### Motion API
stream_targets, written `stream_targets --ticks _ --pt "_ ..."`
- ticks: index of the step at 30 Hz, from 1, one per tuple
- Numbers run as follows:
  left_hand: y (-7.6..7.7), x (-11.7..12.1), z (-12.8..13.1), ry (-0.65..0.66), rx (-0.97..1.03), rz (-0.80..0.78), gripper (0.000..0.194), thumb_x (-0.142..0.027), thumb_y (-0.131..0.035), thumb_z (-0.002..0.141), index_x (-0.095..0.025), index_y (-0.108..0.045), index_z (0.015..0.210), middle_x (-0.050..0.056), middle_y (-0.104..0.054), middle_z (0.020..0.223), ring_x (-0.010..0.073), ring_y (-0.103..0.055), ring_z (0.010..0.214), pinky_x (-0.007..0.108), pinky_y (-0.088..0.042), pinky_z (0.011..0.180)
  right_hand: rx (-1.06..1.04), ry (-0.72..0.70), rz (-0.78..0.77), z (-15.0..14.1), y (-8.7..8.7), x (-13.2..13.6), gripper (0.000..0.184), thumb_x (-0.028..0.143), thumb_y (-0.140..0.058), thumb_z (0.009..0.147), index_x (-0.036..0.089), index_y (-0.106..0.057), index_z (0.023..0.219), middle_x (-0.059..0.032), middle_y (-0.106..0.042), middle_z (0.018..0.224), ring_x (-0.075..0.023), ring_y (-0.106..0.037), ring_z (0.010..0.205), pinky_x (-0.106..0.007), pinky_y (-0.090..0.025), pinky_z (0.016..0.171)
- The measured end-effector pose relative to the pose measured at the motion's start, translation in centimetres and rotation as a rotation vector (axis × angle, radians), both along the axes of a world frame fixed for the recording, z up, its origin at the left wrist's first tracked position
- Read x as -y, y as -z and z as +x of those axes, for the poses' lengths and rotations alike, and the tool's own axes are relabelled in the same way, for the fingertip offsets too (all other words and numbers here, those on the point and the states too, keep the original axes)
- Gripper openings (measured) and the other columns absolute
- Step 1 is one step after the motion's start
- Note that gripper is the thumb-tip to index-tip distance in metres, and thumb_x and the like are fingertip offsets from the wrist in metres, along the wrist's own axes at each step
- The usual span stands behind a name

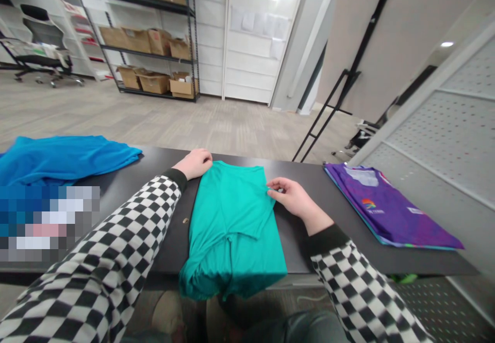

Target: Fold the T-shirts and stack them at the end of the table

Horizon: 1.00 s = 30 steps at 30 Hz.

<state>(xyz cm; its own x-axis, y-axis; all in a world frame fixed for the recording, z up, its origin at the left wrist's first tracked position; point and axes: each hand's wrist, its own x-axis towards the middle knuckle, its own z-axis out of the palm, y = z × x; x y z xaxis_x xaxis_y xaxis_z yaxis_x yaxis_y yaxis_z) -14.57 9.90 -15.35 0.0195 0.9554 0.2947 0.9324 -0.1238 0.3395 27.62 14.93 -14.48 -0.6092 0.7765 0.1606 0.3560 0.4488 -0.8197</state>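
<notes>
Back of the room, left to right: an office chair (42,33) on the carpet, then a steel shelf rack (145,55) w/ cardboard boxes (154,82).

On the black desk (309,178), far left, a bright blue garment (58,157) lies in a loose heap. Below it a pixelated patch (46,224) hides whatever is there, so can't tell what it is.

The left hand (192,163), in a black-and-white checked sleeve (108,250), sits on the far left corner of a teal T-shirt (228,224). The shirt is mid-desk, btwn the hands. Its long axis runs roughly front to back, from the far desk side toward the person, w/ a slight lean. The far end looks squared off and flat, and a folded flap lies on top, so the sides seem folded in already. The near end is left bunched and droops over the desk's near edge, not yet flattened.

The right hand (288,198) is at the shirt's right edge, fingertips (270,191) on the fabric. Hands are well apart, one each side. Can't tell if either is gripping.

Far right, a purple printed jersey (386,206) lies folded flat, apart from the hands.
</notes>
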Motion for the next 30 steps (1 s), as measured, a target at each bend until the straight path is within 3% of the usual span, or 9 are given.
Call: stream_targets --ticks 4,11,20,27,30 --pt "0.5 -0.4 -0.5 0.078 -0.01 0.029 0.021 -0.042 -0.061 0.099 -0.024 -0.07 0.091 0.012 -0.078 0.115 0.0317 -0.07 0.114 0.048 -0.052 0.114 0.021 -0.023 0.006 0.0 0.4 -0.2 0.033 0.045 -0.081 0.092 0.023 -0.086 0.116 -0.0078 -0.087 0.108 -0.0262 -0.078 0.098 -0.04 -0.061 0.094" --pt "1.2 -0.8 -1.1 -0.015 -0.025 0.004 0.021 -0.037 -0.059 0.101 -0.024 -0.068 0.088 0.012 -0.077 0.108 0.0313 -0.069 0.109 0.049 -0.053 0.112 0.072 -0.024 0.024 0.3 0.5 -0.4 0.028 0.041 -0.079 0.096 0.025 -0.086 0.118 -0.0068 -0.087 0.109 -0.0269 -0.081 0.101 -0.042 -0.061 0.097" --pt "1.0 -0.7 -1.2 -0.097 -0.05 -0.052 0.023 -0.037 -0.056 0.104 -0.022 -0.072 0.095 0.014 -0.076 0.114 0.0332 -0.069 0.113 0.051 -0.053 0.112 0.091 0.017 0.082 0.0 0.4 -0.3 0.021 0.033 -0.081 0.096 0.025 -0.085 0.115 -0.0054 -0.085 0.104 -0.0246 -0.08 0.1 -0.039 -0.061 0.097" --pt "0.5 0.3 -0.8 -0.108 -0.074 -0.052 0.035 -0.055 -0.061 0.104 -0.023 -0.073 0.1 0.013 -0.077 0.114 0.0324 -0.069 0.111 0.048 -0.054 0.107 0.082 0.028 0.133 -0.3 1.0 -0.6 0.022 0.027 -0.082 0.092 0.024 -0.083 0.114 -0.0038 -0.082 0.1 -0.0228 -0.077 0.094 -0.037 -0.061 0.091" --pt "0.2 0.6 -0.7 -0.094 -0.08 -0.055 0.034 -0.055 -0.064 0.102 -0.023 -0.073 0.103 0.013 -0.077 0.116 0.0326 -0.07 0.112 0.048 -0.055 0.107 0.091 0.031 0.168 -0.2 1.1 -0.6 0.024 0.027 -0.083 0.091 0.024 -0.082 0.115 -0.0039 -0.081 0.101 -0.0229 -0.076 0.095 -0.038 -0.06 0.092"
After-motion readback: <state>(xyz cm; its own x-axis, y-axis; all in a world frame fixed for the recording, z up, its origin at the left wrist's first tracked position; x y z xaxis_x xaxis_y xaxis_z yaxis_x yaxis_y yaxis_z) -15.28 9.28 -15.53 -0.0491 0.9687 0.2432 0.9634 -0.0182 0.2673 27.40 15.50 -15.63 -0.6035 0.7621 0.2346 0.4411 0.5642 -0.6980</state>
